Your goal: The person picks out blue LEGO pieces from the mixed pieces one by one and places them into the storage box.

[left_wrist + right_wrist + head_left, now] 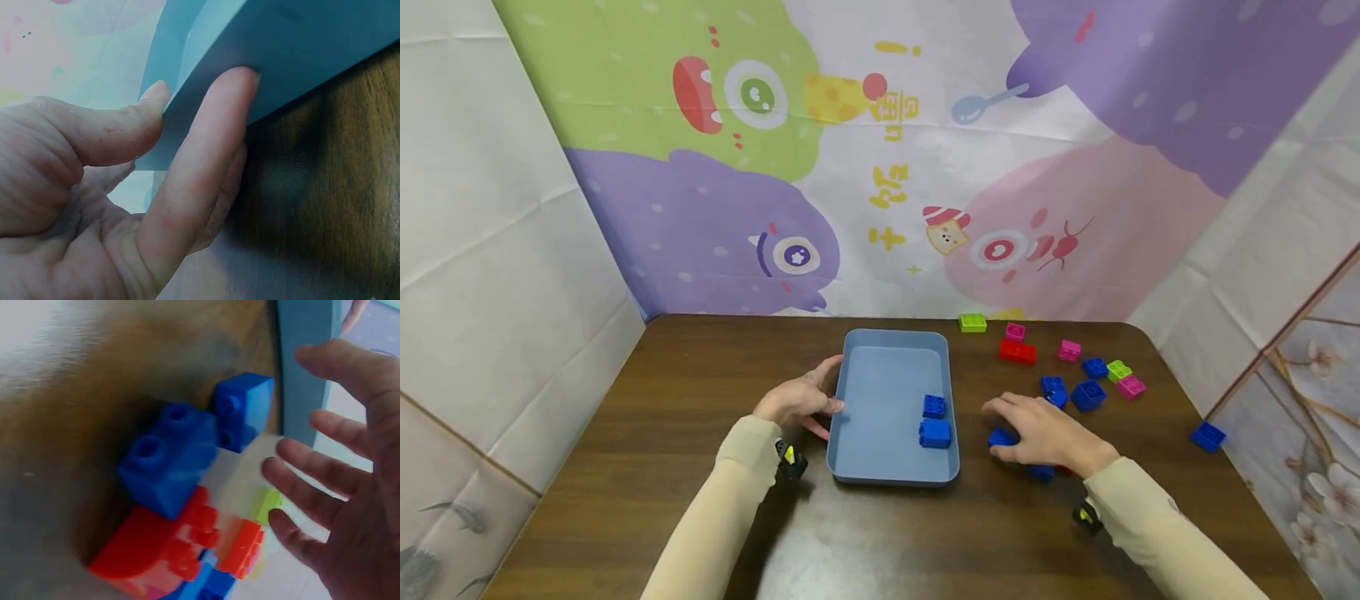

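A blue-grey tray (891, 482) lies on the wooden table with two blue toy bricks, a small one (934, 407) and a larger one (935, 433), near its right wall. At the tray's left side, my left hand (799, 400) pinches the wall, thumb at the rim and index finger flat on the outer face, as the left wrist view shows. My right hand (1041, 429) hovers right of the tray with fingers spread and loosely bent, holding nothing. Below it are a blue brick (244, 411), a second blue brick (169, 459) and a red rounded brick (147, 547), partly hidden in the head view.
Beyond my right hand lie several loose bricks: blue (1088, 395), red (1017, 352), pink (1130, 387) and lime green (973, 323). One blue brick (1207, 437) sits at the table's right edge. A cartoon-printed cloth (880, 192) hangs behind the table.
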